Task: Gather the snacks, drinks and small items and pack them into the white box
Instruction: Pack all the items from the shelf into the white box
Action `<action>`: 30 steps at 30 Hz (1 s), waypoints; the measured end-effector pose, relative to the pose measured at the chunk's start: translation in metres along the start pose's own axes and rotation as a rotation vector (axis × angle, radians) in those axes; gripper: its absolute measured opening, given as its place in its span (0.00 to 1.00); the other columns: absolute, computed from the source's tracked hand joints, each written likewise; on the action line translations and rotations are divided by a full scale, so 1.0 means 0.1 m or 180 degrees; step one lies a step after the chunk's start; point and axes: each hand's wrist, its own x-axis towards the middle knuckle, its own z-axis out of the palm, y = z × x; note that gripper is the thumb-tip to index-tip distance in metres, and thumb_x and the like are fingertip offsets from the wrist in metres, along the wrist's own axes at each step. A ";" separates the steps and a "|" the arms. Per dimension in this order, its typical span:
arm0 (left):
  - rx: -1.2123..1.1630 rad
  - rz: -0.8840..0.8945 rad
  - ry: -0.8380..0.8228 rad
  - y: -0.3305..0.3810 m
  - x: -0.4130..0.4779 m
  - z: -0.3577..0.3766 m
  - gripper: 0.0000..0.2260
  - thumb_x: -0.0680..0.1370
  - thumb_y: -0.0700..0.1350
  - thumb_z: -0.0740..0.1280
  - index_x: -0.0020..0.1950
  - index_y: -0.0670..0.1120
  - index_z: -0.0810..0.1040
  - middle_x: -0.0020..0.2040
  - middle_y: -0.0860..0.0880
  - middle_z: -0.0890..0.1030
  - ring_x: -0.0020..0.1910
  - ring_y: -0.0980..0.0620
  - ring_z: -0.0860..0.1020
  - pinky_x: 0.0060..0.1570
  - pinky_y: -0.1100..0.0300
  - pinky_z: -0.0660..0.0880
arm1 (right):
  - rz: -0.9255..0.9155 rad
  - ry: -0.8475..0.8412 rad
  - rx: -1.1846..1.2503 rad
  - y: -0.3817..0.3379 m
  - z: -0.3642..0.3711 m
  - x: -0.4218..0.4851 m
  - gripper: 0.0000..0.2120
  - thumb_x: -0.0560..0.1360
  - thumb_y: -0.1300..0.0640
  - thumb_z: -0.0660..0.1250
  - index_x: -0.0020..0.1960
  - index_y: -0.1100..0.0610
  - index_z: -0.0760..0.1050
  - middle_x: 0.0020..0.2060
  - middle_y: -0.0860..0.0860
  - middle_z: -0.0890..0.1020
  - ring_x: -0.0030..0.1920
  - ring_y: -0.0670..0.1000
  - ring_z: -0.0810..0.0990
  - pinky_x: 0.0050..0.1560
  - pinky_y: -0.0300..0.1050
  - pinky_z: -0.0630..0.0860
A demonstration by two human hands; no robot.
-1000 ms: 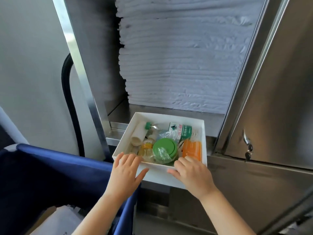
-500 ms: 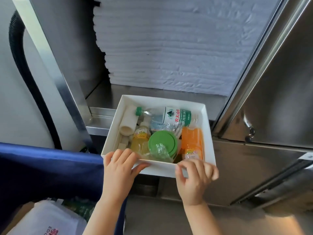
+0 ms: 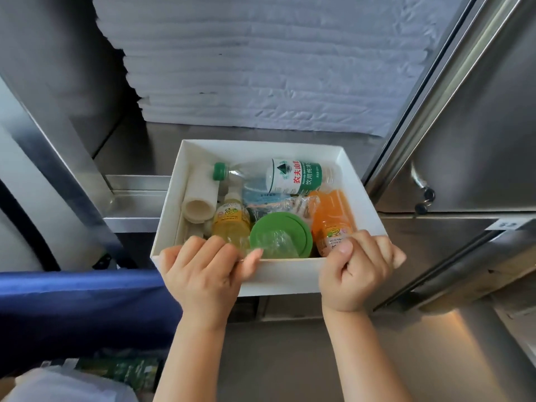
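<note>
Hands clamped on box at shelf edge.
Left hand and right hand each grip its near rim (thumbs on top); inside lie a water bottle, an orange bottle, a yellow bottle, a green lid.

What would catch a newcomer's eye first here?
The packed white box in the middle, gripped at its near rim by the left hand and the right hand. Inside, bright colours stand out: a green-labelled water bottle lying along the far wall, an orange drink bottle at the right, and a round green lid near the front. Behind the box rises a tall stack of white sheets.
</note>
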 end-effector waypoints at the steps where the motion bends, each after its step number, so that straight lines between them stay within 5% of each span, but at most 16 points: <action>1: -0.0056 -0.0047 0.0101 0.01 0.06 0.03 0.26 0.80 0.56 0.58 0.24 0.46 0.64 0.23 0.49 0.66 0.29 0.50 0.59 0.36 0.57 0.53 | 0.0012 -0.0008 0.0027 -0.01 0.02 0.06 0.23 0.78 0.58 0.51 0.24 0.58 0.63 0.23 0.51 0.70 0.30 0.53 0.62 0.41 0.46 0.56; 7: -0.0220 -0.0164 0.0315 0.11 0.21 0.05 0.24 0.79 0.41 0.59 0.23 0.47 0.58 0.21 0.48 0.62 0.25 0.49 0.58 0.35 0.57 0.52 | 0.0047 -0.0007 0.0207 -0.02 -0.03 0.25 0.23 0.76 0.60 0.53 0.22 0.61 0.63 0.21 0.52 0.69 0.29 0.53 0.62 0.39 0.47 0.58; 20: -0.0460 0.0006 0.0436 0.78 0.59 -0.50 0.25 0.80 0.41 0.58 0.23 0.48 0.56 0.24 0.52 0.58 0.27 0.49 0.56 0.32 0.55 0.53 | 0.0022 0.0170 0.0600 0.07 -0.75 0.83 0.22 0.75 0.62 0.54 0.22 0.62 0.63 0.22 0.53 0.70 0.28 0.53 0.63 0.38 0.46 0.59; 30: -0.0616 0.0251 0.0810 2.35 0.88 -0.98 0.25 0.80 0.42 0.58 0.24 0.50 0.56 0.26 0.54 0.56 0.27 0.50 0.57 0.31 0.55 0.54 | -0.0123 0.0592 0.0653 0.92 -2.01 1.55 0.23 0.76 0.62 0.53 0.23 0.63 0.65 0.22 0.54 0.70 0.28 0.54 0.63 0.36 0.48 0.59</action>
